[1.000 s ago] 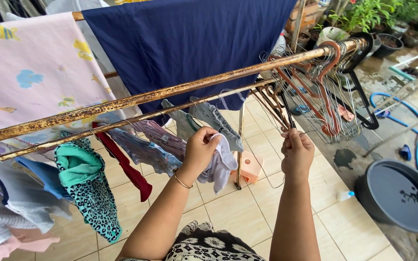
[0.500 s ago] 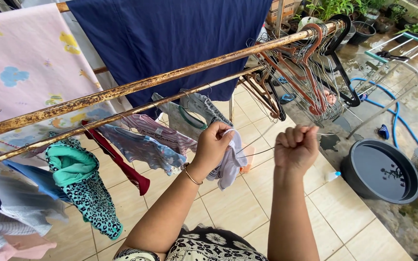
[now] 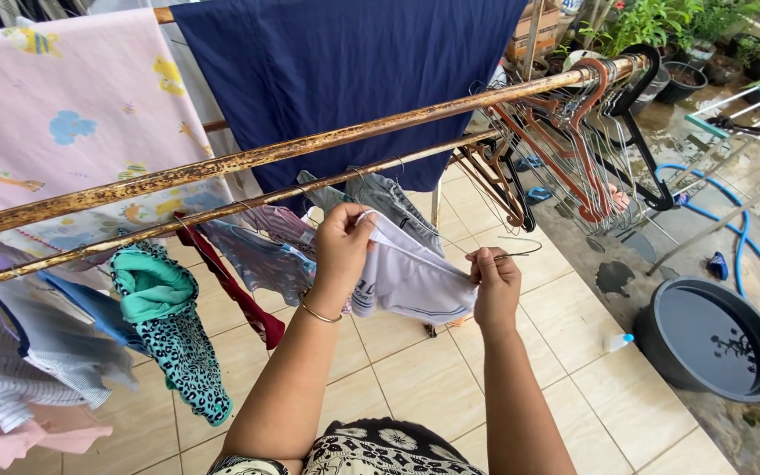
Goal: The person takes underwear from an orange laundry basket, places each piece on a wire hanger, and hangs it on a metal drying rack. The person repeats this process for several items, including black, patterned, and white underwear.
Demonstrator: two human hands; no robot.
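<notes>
I see the left hand (image 3: 342, 242) pinching one top corner of a small white cloth garment (image 3: 411, 280), fingers clenched on the fabric. The right hand (image 3: 495, 283), at 3 o'clock of it, grips the other corner together with a thin wire hanger (image 3: 514, 253) (mostly hidden). The garment hangs stretched between both hands, below the two brown bamboo poles (image 3: 248, 161) at 12 o'clock.

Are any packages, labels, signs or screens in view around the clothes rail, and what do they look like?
Cardboard box: brown, rectangular, behind the dark blue sheet at top.
Small bottle: whitish with a blue cap, lying on the tiles beside the dark round basin.
No signs or screens visible.
</notes>
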